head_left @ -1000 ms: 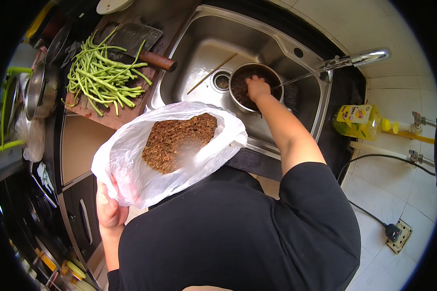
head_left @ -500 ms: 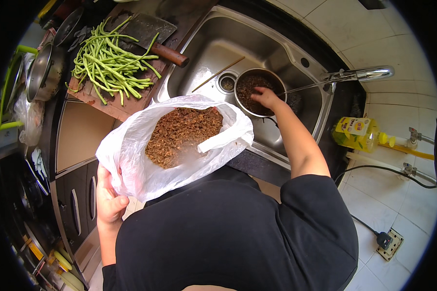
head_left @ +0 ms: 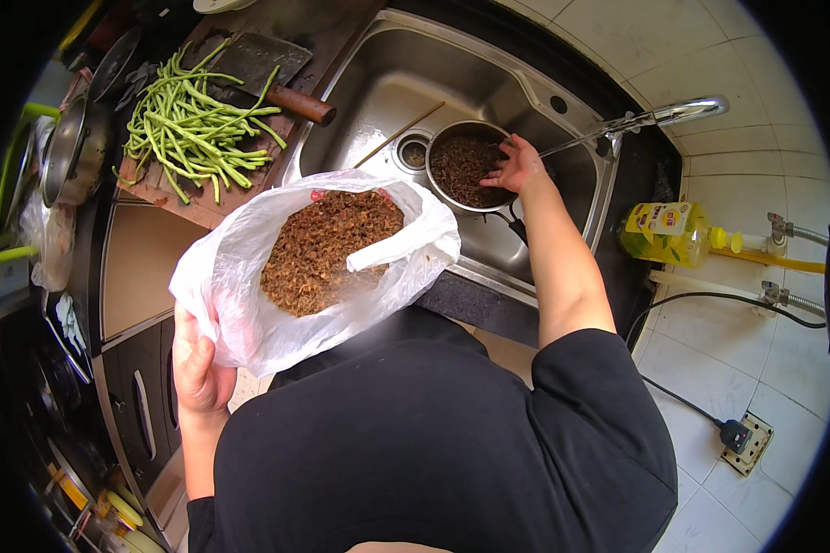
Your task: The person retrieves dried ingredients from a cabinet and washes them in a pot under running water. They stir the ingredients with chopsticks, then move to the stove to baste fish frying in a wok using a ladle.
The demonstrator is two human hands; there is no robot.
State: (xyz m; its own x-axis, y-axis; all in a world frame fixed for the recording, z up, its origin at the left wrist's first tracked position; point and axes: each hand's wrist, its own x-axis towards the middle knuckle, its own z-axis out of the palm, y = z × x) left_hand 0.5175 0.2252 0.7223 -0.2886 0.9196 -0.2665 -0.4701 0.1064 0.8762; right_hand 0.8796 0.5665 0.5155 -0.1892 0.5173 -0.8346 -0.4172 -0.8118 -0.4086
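My left hand (head_left: 200, 369) grips the side of a white plastic bag (head_left: 221, 286), whose mouth gapes upward. Brown dried shreds (head_left: 327, 253) fill the bag, and a white rolled strip of plastic lies across them. Over the sink, my right hand (head_left: 518, 166) is open at the rim of a metal pot (head_left: 444, 196), fingers spread above the contents. Inside the pot is a dark mass of similar brown shreds (head_left: 466, 166). The pot's black handle (head_left: 516, 223) points toward me.
The steel sink (head_left: 341, 138) holds a thin stick (head_left: 401, 132) by the drain. A faucet (head_left: 682, 112) reaches in from the right. Green beans (head_left: 189, 129) and a cleaver (head_left: 290, 97) lie on the board at left. A yellow bottle (head_left: 669, 235) is beside the sink.
My right hand has drawn back from inside the pot to its right rim, and its fingers have spread. My left hand still holds the bag; the whole view has shifted slightly.
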